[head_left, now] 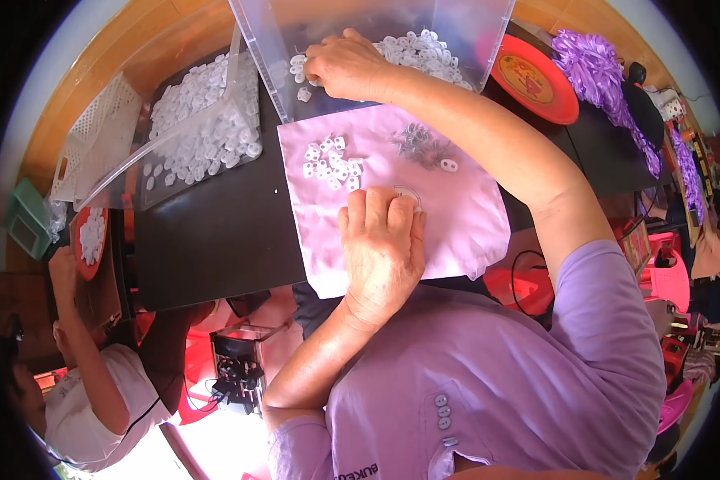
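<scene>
My right hand (348,66) reaches across into a clear plastic bin (266,60), its fingers curled among small white plastic pieces (428,54). Its fingertips are mostly hidden, and I cannot make out what they grip. On the pink cloth (448,244) rests my left hand (382,248), fingers bent and closed. A whitish rounded piece (409,197) shows at its fingertips. Beyond that hand lies a small cluster of white two-holed pieces (334,162). A pile of small grey metal bits (418,142) sits to the right, with a single white piece (449,166) beside it.
Left on the dark table (216,232) stands another clear container (128,180) by a heap of white pieces (204,120). A red plate (564,96) and purple ribbons (588,68) lie at the right. A co-worker's hand (62,268) is near a red dish (82,260).
</scene>
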The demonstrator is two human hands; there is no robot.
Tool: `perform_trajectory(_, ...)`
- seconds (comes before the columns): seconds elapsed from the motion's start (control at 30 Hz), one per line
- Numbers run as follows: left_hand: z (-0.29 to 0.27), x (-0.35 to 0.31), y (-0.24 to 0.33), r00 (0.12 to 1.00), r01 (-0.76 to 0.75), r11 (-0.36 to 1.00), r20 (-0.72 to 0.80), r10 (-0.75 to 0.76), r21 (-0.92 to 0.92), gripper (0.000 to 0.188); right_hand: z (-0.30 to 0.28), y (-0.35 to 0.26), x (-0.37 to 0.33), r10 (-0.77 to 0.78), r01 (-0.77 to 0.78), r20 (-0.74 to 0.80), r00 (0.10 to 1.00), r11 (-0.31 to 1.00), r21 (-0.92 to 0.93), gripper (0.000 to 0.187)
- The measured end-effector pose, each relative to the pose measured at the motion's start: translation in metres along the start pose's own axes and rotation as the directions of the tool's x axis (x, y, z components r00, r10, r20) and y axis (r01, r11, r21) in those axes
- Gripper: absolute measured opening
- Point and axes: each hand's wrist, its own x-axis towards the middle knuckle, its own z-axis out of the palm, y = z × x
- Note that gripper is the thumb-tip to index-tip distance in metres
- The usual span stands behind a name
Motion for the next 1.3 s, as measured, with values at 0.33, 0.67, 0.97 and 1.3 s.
perform_trajectory(0.33, 0.007, -0.003, -0.003, 0.997, -0.060, 0.998, -0.049, 0.060, 0.016, 0.014, 0.000, -0.010, -0.013, -0.140, 0.143, -0.076, 0.987, 0.989, 0.036, 0.017)
perform_trajectory(0.67, -0.003, 0.000, -0.002, 0.997, -0.049, 0.999, -0.053, 0.050, 0.023, 0.013, -0.057, 0.004, -0.103, 0.058, 0.016, -0.175, 0.983, 0.918, 0.396, 0.008)
perform_trajectory(0.97, -0.009, 0.008, 0.012, 0.952, 0.262, 0.903, -0.065, -0.301, -0.341, 0.008, -0.072, 0.001, -0.201, 0.158, -0.146, -0.064, 0.985, 0.975, 0.166, 0.007)
perform_trajectory(1.3, -0.018, 0.024, 0.006, 0.746, 0.513, 0.141, 0.359, -0.561, -0.847, 0.014, -0.066, -0.001, -0.211, -0.031, 0.050, -0.140, 0.990, 0.990, 0.134, 0.005)
